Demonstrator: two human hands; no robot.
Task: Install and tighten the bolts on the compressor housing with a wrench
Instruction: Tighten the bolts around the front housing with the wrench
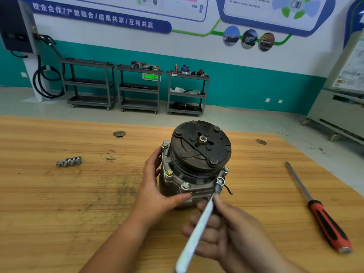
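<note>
The compressor [194, 166] stands upright on the wooden table [59, 194], its dark pulley face up. Several bolts sit in its housing flange, among them one at the front [185, 185] and a yellowish one [169, 172] on the left. My left hand [155, 192] grips the housing's left side, thumb across the front. My right hand [226, 229] holds a silver wrench [199, 227]. Its ring end [220, 181] sits over the front-right bolt.
A row of loose sockets or bolts [69, 161] lies on the table to the left. A red and black screwdriver [323, 213] lies to the right, near the table's edge. Tool carts [137, 87] stand against the far wall.
</note>
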